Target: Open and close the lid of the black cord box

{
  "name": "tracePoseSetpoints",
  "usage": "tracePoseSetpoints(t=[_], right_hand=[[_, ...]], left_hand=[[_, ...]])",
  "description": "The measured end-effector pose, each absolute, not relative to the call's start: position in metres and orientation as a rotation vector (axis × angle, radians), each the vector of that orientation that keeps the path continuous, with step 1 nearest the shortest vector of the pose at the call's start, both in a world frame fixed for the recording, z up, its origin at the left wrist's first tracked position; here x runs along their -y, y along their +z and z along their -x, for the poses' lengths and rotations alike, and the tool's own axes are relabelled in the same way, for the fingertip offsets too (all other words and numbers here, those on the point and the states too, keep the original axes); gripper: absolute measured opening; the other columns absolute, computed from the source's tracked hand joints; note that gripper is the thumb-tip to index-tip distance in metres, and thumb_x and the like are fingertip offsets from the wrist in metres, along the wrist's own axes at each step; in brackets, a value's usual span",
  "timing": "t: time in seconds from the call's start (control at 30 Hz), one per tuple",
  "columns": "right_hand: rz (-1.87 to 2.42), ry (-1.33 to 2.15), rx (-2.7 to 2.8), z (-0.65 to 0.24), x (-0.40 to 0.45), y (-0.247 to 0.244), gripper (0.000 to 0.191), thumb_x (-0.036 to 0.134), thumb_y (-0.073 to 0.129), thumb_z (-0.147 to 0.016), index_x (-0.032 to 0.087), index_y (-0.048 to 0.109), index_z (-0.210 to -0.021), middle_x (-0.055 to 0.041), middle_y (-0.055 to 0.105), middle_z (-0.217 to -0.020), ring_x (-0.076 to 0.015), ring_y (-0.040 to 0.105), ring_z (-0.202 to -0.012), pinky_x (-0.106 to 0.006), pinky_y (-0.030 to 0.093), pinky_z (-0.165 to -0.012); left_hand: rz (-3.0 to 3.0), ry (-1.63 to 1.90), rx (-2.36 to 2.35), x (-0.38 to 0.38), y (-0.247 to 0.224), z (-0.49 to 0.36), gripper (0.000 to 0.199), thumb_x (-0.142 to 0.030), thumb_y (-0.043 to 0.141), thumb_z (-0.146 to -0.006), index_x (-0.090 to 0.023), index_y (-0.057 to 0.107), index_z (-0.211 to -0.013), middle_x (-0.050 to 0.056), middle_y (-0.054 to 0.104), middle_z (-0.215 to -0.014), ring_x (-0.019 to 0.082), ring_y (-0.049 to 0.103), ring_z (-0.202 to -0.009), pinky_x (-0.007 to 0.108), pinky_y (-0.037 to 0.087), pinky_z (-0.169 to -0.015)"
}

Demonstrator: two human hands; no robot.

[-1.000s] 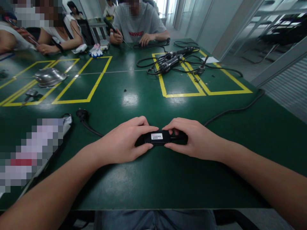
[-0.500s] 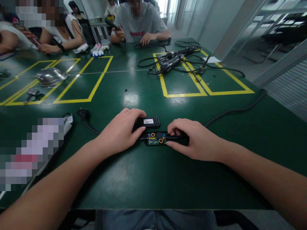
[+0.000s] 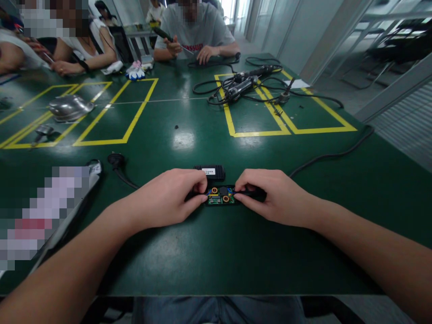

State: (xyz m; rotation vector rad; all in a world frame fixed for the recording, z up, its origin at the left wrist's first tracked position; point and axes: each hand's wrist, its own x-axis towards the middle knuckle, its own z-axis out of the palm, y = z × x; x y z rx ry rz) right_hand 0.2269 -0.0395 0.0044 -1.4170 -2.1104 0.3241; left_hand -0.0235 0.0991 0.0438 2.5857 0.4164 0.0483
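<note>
In front of me on the green table lies an open black plastic case with a green circuit board [image 3: 221, 196] in it, bearing copper-wound coils and coloured wires. At its left end my left hand [image 3: 165, 195] pinches where a black power cord [image 3: 130, 181] enters; the grip point is partly hidden by the fingers. Thumb and forefinger of my right hand [image 3: 273, 196] are closed on the black cable [image 3: 251, 194] at the opposite end. Just behind the case rests its ribbed black cover [image 3: 217, 172] with a white label, partly covered by my left fingers.
A black plug [image 3: 116, 159] lies left of my hands, near a bag [image 3: 96, 167], mostly blurred out. Yellow tape [image 3: 259, 134] marks rectangles. Black corded tools [image 3: 241, 87] lie back right, a shiny metal part [image 3: 70, 108] back left. A person [image 3: 199, 33] across the table holds a tool.
My left hand has come off the cover and closed in a pinch at the left end of the case. My right hand stays nearly in place. Across the table, the person's tool has risen slightly.
</note>
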Motion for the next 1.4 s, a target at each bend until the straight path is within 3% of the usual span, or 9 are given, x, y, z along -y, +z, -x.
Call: tracePoseSetpoints(t=[0.27,0.5,0.87,1.1,1.27,1.4], right_hand=[[1.380,0.316,2.089,-0.227,0.040,0.005,0.005,0.019,0.067,-0.102,0.022,0.068,-0.099,-0.0029,0.075,-0.086,-0.0155,0.064,-0.067,-0.027,0.048,-0.062],[1.363,0.347,2.094,-0.227,0.040,0.007,0.008,0.017,0.064,-0.101,0.022,0.068,-0.097,-0.0029,0.075,-0.086,-0.0162,0.064,-0.068,-0.028,0.049,-0.063],[1.352,0.336,2.158,-0.229,0.038,0.008,0.014,0.017,0.063,-0.104,0.023,0.066,-0.092,-0.0063,0.076,-0.089,-0.0223,0.068,-0.081,-0.035,0.054,-0.074],[1.355,0.295,2.170,-0.229,0.038,0.007,0.013,0.017,0.062,-0.104,0.023,0.067,-0.094,-0.0070,0.077,-0.091,-0.0247,0.068,-0.085,-0.039,0.055,-0.077],[1.349,0.261,2.144,-0.229,0.038,0.006,0.008,0.018,0.063,-0.104,0.022,0.068,-0.099,-0.0074,0.077,-0.095,-0.0237,0.069,-0.085,-0.038,0.056,-0.078],[1.339,0.224,2.118,-0.229,0.038,0.007,0.006,0.017,0.064,-0.103,0.020,0.069,-0.104,-0.0076,0.077,-0.095,-0.0223,0.070,-0.083,-0.035,0.056,-0.076]], left_hand=[[-2.543,0.169,-0.385,-0.101,0.046,0.025,0.009,-0.021,0.063,-0.099,-0.020,0.068,-0.092,-0.001,0.067,-0.078,0.014,0.057,-0.064,0.029,0.041,-0.065],[-2.495,0.148,-0.404,-0.101,0.049,0.025,0.004,-0.019,0.060,-0.098,-0.022,0.063,-0.097,-0.003,0.068,-0.077,0.015,0.059,-0.064,0.028,0.042,-0.064],[-2.577,0.122,-0.381,-0.108,0.042,0.026,0.013,-0.014,0.067,-0.095,-0.020,0.067,-0.084,-0.001,0.068,-0.079,0.015,0.059,-0.068,0.029,0.040,-0.065],[-2.629,0.414,-0.358,-0.108,0.029,0.023,0.009,-0.024,0.065,-0.097,-0.021,0.071,-0.091,0.009,0.071,-0.115,0.026,0.067,-0.108,0.041,0.056,-0.098],[-2.628,0.554,-0.515,-0.117,0.021,0.020,0.013,-0.028,0.065,-0.100,-0.019,0.072,-0.107,0.009,0.075,-0.120,0.027,0.068,-0.114,0.047,0.057,-0.107],[-2.597,0.454,-0.638,-0.122,0.018,0.021,0.034,-0.029,0.074,-0.097,-0.019,0.074,-0.130,0.009,0.081,-0.125,0.028,0.072,-0.116,0.048,0.058,-0.108]])
